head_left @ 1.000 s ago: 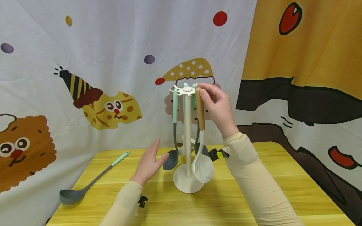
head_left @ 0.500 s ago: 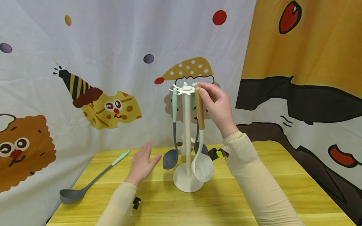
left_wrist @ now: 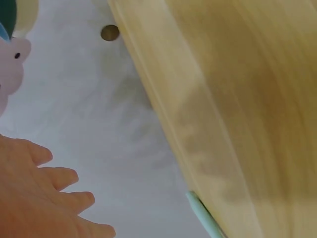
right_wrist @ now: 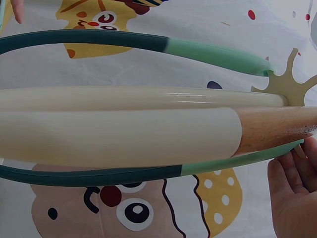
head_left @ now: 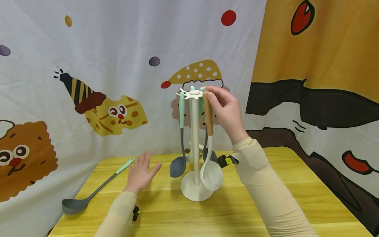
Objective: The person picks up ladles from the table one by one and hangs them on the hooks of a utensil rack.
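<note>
My right hand (head_left: 227, 112) pinches the top of the wooden handle of a white ladle (head_left: 212, 176), up at the hooks of a cream utensil stand (head_left: 196, 141). The ladle hangs down the stand's right front. In the right wrist view, the wooden handle (right_wrist: 277, 130) runs beside the pole, and part of my right hand (right_wrist: 294, 188) shows at the lower right. My left hand (head_left: 138, 176) is over the table with fingers spread, holding nothing. Just left of it lies a grey ladle (head_left: 75, 205) with a mint handle, whose tip (left_wrist: 204, 215) shows in the left wrist view.
A dark grey utensil with a mint handle (head_left: 178, 166) hangs on the stand's left side. Behind the pole hang more utensils, partly hidden, one with a dark head (head_left: 211, 156). The wooden table (head_left: 254, 204) ends at a printed cloth backdrop (head_left: 124, 39).
My left hand has moved left, away from the stand and toward the grey ladle's handle, its fingers spreading. The right hand keeps its pinch on the white ladle at the stand's top.
</note>
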Demonstrator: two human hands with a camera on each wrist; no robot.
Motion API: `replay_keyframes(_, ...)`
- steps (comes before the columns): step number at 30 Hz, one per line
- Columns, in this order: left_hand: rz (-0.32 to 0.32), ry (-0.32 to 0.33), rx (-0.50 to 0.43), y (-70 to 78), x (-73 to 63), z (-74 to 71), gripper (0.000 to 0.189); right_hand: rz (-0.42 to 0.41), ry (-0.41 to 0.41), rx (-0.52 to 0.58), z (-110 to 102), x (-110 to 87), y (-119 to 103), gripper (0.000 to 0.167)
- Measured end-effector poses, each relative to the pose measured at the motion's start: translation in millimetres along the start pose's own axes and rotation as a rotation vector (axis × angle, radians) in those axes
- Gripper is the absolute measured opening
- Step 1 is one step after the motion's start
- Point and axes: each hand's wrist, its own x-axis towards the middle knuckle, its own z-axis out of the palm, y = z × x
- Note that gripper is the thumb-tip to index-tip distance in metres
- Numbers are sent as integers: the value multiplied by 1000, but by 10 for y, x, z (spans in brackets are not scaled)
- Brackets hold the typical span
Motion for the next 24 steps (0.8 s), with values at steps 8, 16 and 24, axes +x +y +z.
replay_keyframes(8,-42,-5,52,-179,-3,4,89,2,-3,-9,-3,4,17,31)
replay_keyframes(16,-90,-22,67,-337,-9,-60,94,3,-9,-14,-8,1,6,31)
replay_keyframes(24,-145,-49,73,-549,-22,-113,100,4,-8,-4,-5,-6,-3,32)
